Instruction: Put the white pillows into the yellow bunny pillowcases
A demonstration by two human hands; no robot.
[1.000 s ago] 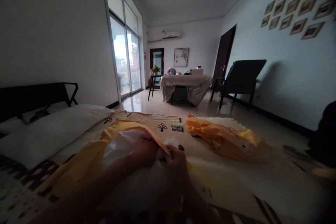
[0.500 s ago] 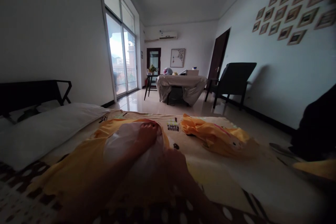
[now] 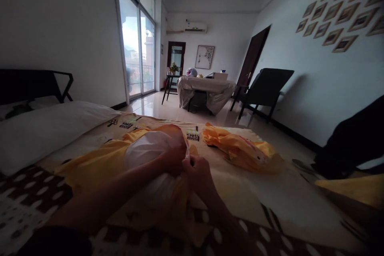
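A yellow fabric cover (image 3: 99,170) lies on the bed with a soft white filling, like a pillow (image 3: 147,146), showing through its opening. My left hand (image 3: 174,158) is over the white filling, its fingers curled at the right edge of the opening; the fingertips are dim and partly hidden. Just right of it, my right hand (image 3: 198,172) is closed in a pinch on the cover's edge, where a thin pale strip stands up between the hands. To the right, a crumpled orange-yellow cloth (image 3: 240,148) with a printed face lies apart from both hands.
A white pillow (image 3: 60,124) is at the bed's left. The patterned bedsheet (image 3: 288,204) spreads beneath everything. A person's dark-clothed part (image 3: 345,148) shows at the right edge, near another yellow cloth (image 3: 354,190). Beyond stand a covered table (image 3: 207,84) and a dark chair (image 3: 267,92).
My left hand has drawn back toward me from the far edge of the opening. My right hand has risen to the cover's edge beside it. The camera view has tipped downward.
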